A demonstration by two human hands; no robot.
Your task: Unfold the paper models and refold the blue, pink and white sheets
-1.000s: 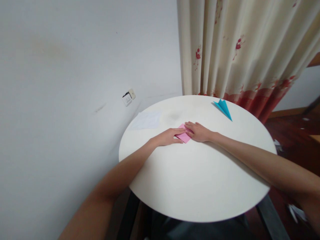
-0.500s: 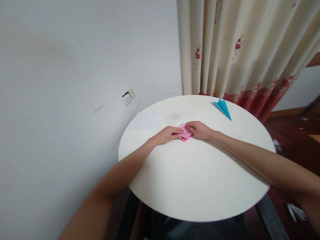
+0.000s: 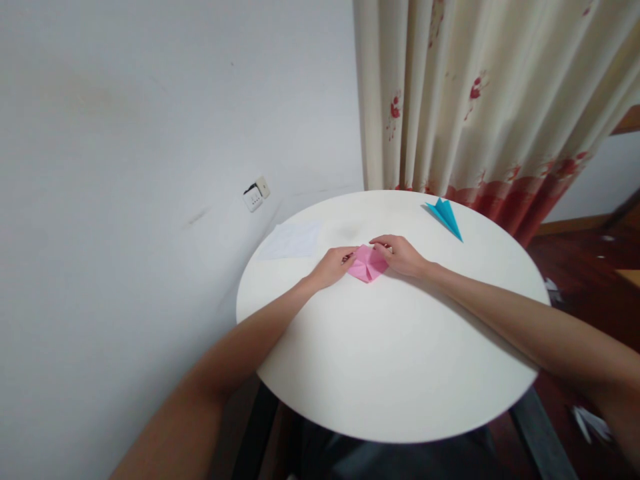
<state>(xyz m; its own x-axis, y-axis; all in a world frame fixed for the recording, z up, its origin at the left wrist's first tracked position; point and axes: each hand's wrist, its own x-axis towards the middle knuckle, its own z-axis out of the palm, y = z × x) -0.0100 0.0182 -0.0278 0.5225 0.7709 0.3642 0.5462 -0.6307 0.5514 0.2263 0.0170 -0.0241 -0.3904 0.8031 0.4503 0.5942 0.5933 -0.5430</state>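
Both hands on the pink fold

Now the left hand (image 3: 333, 265) and the right hand (image 3: 401, 255) each pinch an upper edge of the pink paper (image 3: 367, 263), fingers closed in a light grip on it. It lies partly unfolded on the round white table (image 3: 400, 360), towards the far side. Well apart sit a blue paper plane (image 3: 445, 215) and a white sheet (image 3: 293, 240).

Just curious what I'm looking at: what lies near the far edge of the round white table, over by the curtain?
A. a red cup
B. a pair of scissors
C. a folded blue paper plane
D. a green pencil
C: a folded blue paper plane lies near the far edge of the round white table, apart from both hands at the pink paper.
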